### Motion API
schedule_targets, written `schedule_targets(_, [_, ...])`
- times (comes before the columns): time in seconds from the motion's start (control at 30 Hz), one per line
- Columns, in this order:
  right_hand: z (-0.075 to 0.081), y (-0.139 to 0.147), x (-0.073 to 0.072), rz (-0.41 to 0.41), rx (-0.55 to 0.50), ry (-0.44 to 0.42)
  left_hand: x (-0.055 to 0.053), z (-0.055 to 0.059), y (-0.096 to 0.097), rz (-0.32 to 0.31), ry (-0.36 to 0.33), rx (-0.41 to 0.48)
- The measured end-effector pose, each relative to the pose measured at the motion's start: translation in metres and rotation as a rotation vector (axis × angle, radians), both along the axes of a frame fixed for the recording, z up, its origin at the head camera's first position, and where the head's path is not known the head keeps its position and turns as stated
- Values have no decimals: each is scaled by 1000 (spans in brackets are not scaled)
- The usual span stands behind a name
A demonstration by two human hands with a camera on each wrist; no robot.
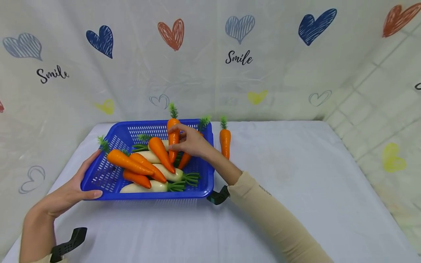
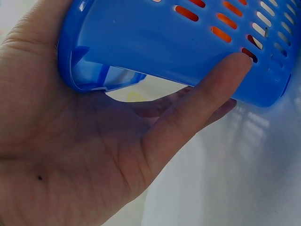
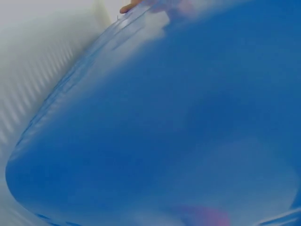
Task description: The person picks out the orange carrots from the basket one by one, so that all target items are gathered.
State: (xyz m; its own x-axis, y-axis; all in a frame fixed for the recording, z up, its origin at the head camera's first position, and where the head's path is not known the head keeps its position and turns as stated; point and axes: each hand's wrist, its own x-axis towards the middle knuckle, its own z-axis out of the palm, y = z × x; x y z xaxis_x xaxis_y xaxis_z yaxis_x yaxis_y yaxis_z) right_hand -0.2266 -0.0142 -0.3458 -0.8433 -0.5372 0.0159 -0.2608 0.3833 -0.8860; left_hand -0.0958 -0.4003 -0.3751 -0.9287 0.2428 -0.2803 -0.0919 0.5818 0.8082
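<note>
A blue plastic basket holds several orange carrots and several white radishes with green stems. At its left end my left hand grips the basket, thumb on the front rim; in the left wrist view a finger of this hand lies against the slotted wall. Over the basket's right half, my right hand pinches a carrot whose leafy top points away from me. The right wrist view is filled by the basket's blue surface, so the fingers' work is hidden there.
A single carrot lies on the white-covered table, just right of the basket. Behind the table hangs a pale sheet printed with hearts. Dark wrist mounts stick out near both arms.
</note>
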Motion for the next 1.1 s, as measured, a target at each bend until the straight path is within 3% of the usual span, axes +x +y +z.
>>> schedule_targets(0.27, [-3,3,4,-30,-41,62,1,-2,-1,3,-26,3])
schedule_targets(0.73, [4,16,11,-13,-177,73,0,-1,-4,8,-26,20])
schedule_targets(1.1, [8,32,11,-40,-225,83,0,-1,-2,13,-26,34])
